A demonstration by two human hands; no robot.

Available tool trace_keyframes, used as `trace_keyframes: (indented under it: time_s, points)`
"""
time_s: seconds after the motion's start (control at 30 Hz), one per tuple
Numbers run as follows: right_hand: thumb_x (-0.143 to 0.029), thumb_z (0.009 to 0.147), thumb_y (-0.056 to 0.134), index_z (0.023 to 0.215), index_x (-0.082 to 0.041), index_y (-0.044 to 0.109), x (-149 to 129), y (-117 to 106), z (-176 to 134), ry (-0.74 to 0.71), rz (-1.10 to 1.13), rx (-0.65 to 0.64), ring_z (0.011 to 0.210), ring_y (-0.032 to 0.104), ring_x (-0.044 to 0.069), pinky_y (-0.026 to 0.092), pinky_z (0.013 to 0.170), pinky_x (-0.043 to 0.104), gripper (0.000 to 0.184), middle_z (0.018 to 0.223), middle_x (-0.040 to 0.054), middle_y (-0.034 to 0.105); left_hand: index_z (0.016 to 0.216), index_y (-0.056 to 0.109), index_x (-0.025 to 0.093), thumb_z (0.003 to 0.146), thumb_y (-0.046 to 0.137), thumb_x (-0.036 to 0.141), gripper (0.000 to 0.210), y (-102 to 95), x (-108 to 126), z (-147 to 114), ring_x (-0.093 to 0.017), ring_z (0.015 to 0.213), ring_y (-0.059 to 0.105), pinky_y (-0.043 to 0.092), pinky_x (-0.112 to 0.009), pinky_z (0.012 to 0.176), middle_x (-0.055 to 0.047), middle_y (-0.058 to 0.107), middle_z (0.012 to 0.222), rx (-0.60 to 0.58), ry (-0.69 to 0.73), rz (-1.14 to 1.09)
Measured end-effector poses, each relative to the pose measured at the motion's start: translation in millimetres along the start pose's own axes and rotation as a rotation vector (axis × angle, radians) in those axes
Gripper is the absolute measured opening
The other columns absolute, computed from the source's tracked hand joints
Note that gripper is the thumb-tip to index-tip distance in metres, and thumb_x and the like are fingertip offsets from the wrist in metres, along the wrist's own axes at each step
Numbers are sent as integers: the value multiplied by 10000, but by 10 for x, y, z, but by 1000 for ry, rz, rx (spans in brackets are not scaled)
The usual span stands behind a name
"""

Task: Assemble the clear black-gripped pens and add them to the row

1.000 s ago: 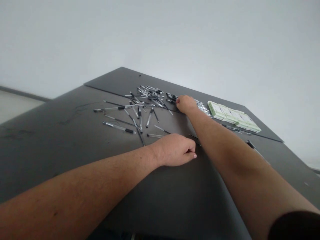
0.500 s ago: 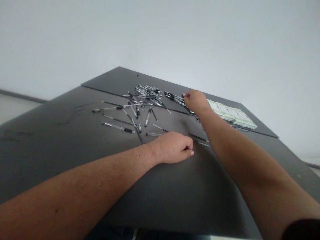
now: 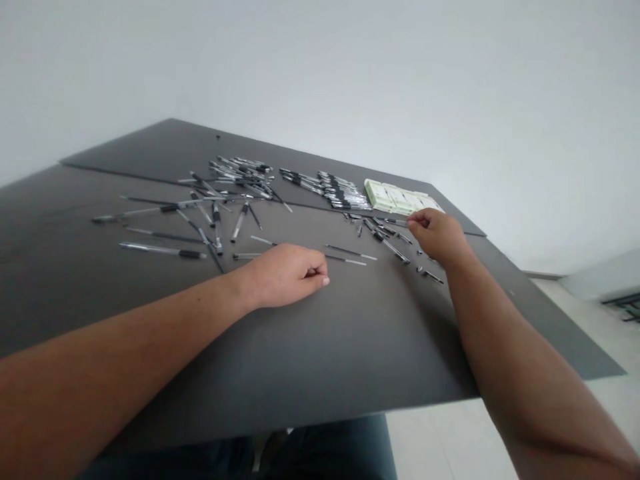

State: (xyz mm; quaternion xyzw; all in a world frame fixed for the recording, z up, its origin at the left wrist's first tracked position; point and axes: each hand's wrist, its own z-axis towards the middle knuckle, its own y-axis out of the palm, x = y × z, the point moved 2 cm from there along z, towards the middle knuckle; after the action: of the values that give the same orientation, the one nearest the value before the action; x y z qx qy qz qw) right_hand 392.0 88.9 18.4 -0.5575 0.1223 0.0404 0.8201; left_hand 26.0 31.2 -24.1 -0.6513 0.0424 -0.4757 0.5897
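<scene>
My left hand [image 3: 293, 275] rests on the dark table with its fingers curled closed; whatever is inside, if anything, is hidden. Thin pen refills [image 3: 350, 255] lie just beyond its knuckles, and a clear pen tube [image 3: 246, 256] runs out from behind it. Farther right, my right hand [image 3: 434, 233] pinches thumb and finger at the end of a pen [image 3: 397, 221] lying by the boxes. Below that hand are scattered small pen parts [image 3: 429, 275] and clear pens with black grips [image 3: 387, 241].
Loose pens and refills [image 3: 200, 207] spread over the left side, with a heap of pens [image 3: 243, 170] behind. A neat row of pens [image 3: 345, 190] lies beside pale green boxes [image 3: 400, 197]. The table's near edge [image 3: 350, 421] runs above my legs.
My right hand has left the row of pens and moved right and nearer, to the parts before the boxes. The view has turned right. My left hand stays closed on the table.
</scene>
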Motion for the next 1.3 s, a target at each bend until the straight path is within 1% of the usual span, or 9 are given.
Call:
trace_keyframes:
  time_s: [0.23, 0.47, 0.57, 0.7, 0.8, 0.93, 1.03, 1.2, 1.3]
  points:
    - [-336, 949, 686, 1199, -201, 834, -55, 197, 16, -137, -85, -246, 880, 750, 249, 534, 818, 353, 320, 989, 72, 841, 950, 783, 216, 1001, 634, 363, 215, -23, -16, -33, -194, 825, 742, 463, -303, 749, -17, 813, 889, -38, -15, 8]
    - [-305, 955, 745, 1277, -218, 800, -146, 387, -27, -222, -156, -335, 967, 771, 260, 518, 829, 324, 338, 1074, 74, 861, 947, 776, 220, 992, 606, 402, 252, -50, 0, -40, -186, 797, 728, 467, -297, 745, -12, 799, 858, -53, -32, 31]
    - [-259, 974, 705, 1297, -206, 800, -178, 430, -32, -228, -185, -354, 992, 771, 268, 526, 859, 330, 341, 1110, 89, 860, 949, 773, 220, 993, 601, 396, 250, -54, 10, -47, -187, 805, 730, 470, -299, 756, -16, 800, 867, -59, -25, 36]
    - [-207, 973, 664, 1335, -187, 793, -214, 428, -44, -225, -188, -351, 978, 770, 275, 536, 885, 340, 385, 1090, 100, 860, 937, 764, 224, 992, 600, 392, 241, -54, 11, -47, -190, 804, 732, 470, -302, 752, -17, 806, 866, -57, -26, 35]
    - [-198, 983, 636, 1370, -173, 789, -200, 373, -28, -214, -162, -296, 1014, 773, 280, 546, 919, 346, 417, 1107, 108, 859, 944, 769, 225, 993, 599, 412, 257, -56, 8, -42, -202, 821, 740, 472, -307, 749, -26, 816, 881, -59, -24, 42]
    - [-194, 1016, 556, 1414, -142, 798, -100, 274, 47, -209, -158, -190, 1177, 754, 317, 549, 1054, 404, 468, 1255, 158, 843, 951, 773, 223, 989, 596, 410, 260, -56, 2, -44, -211, 842, 747, 478, -314, 759, -36, 821, 897, -66, -29, 47]
    - [-176, 1011, 523, 1352, -130, 826, -2, 235, 106, -195, -171, -142, 1234, 723, 339, 541, 1103, 445, 459, 1317, 193, 820, 961, 774, 223, 990, 596, 404, 256, -56, 2, -48, -213, 839, 744, 478, -318, 762, -38, 820, 900, -67, -24, 49]
    - [-135, 951, 527, 1197, -130, 839, 93, 170, 156, -110, -161, -106, 1077, 714, 324, 554, 955, 408, 397, 1165, 190, 834, 954, 772, 227, 989, 599, 405, 251, -50, -5, -42, -208, 828, 741, 479, -314, 756, -32, 815, 889, -73, -19, 55]
    - [-151, 925, 586, 1191, -149, 824, 41, 87, 121, -30, -132, -105, 972, 713, 301, 536, 857, 377, 358, 1102, 162, 834, 956, 775, 230, 993, 600, 413, 256, -41, -23, -39, -202, 820, 735, 476, -308, 750, -26, 811, 881, -60, -14, 62]
